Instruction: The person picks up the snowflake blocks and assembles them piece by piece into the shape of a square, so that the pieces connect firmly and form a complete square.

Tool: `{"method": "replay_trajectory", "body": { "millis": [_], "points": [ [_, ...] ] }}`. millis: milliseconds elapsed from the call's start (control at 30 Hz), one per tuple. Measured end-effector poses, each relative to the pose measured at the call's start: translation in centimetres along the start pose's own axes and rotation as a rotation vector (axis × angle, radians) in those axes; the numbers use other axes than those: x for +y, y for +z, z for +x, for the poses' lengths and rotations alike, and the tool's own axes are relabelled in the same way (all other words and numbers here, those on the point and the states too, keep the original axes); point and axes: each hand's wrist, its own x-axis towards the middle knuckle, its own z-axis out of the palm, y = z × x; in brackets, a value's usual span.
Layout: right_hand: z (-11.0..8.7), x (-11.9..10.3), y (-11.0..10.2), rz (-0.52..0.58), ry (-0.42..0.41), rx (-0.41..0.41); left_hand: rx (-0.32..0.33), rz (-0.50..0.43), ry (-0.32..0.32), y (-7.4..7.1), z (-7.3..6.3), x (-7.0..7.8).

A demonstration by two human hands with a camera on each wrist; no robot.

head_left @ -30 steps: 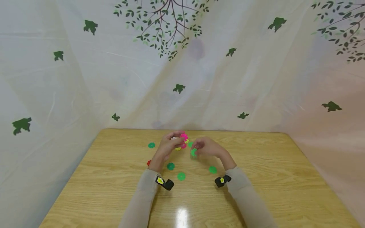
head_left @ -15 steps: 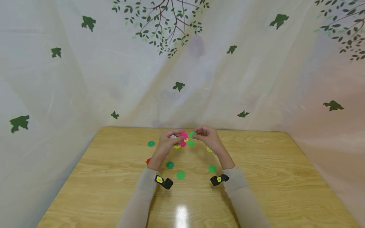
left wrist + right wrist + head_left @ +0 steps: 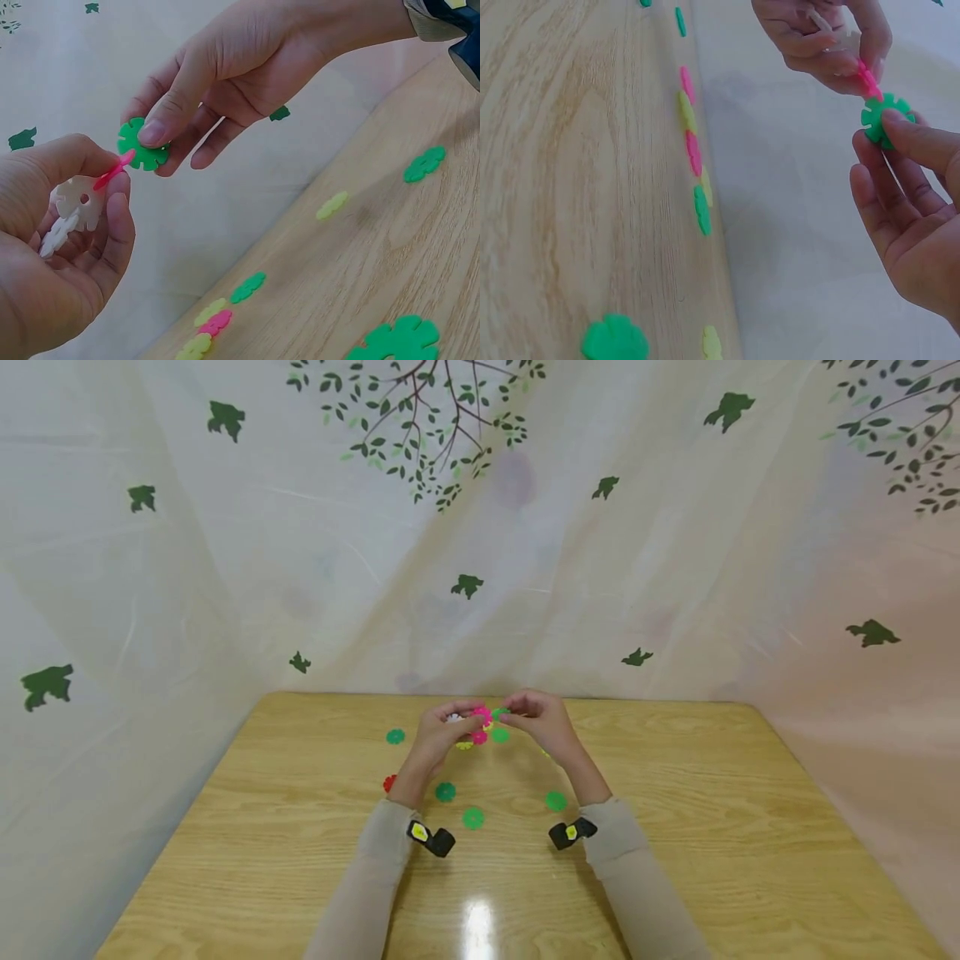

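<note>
My left hand (image 3: pixel 435 739) is raised over the far part of the table, pinching a pink notched flower-shaped disc (image 3: pixel 114 171) between thumb and finger. Two white discs (image 3: pixel 79 196) sit inside that hand's curled fingers; how they join the pink one is partly hidden. Opposite it, my right hand (image 3: pixel 553 731) pinches a green notched disc (image 3: pixel 130 138) between thumb and forefinger, its other fingers loosely bent. In the right wrist view the green disc's edge meets the pink disc (image 3: pixel 868 81); whether their slots interlock I cannot tell.
Loose discs lie on the wooden table (image 3: pixel 675 827): green (image 3: pixel 473 818), darker green (image 3: pixel 446 792), green at right (image 3: pixel 556 801), teal (image 3: pixel 395 737) and red (image 3: pixel 389 783). Pink and yellow discs (image 3: pixel 688 112) cluster near the far edge. A printed cloth (image 3: pixel 360 610) hangs behind.
My right hand has lifted the green disc up and brought it left against the pink disc. The left hand has stayed nearly still, holding its pieces.
</note>
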Motion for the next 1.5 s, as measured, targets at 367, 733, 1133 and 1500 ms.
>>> {"method": "replay_trajectory", "body": {
  "millis": [367, 733, 1133, 1500],
  "points": [
    [-0.3, -0.6, 0.4, -0.018, -0.075, 0.078, -0.074, -0.022, -0.009, 0.1, -0.1, 0.4],
    [-0.6, -0.9, 0.4, -0.009, -0.101, 0.091, -0.11, -0.101, -0.048, 0.4, -0.2, 0.7],
    [-0.5, -1.0, -0.1, 0.039, -0.114, 0.041, -0.184, -0.094, -0.067, 0.5, -0.4, 1.1],
    [-0.5, -0.9, -0.4, 0.012, -0.138, 0.029, -0.174, -0.075, -0.054, 0.8, -0.4, 1.0]
  ]
}}
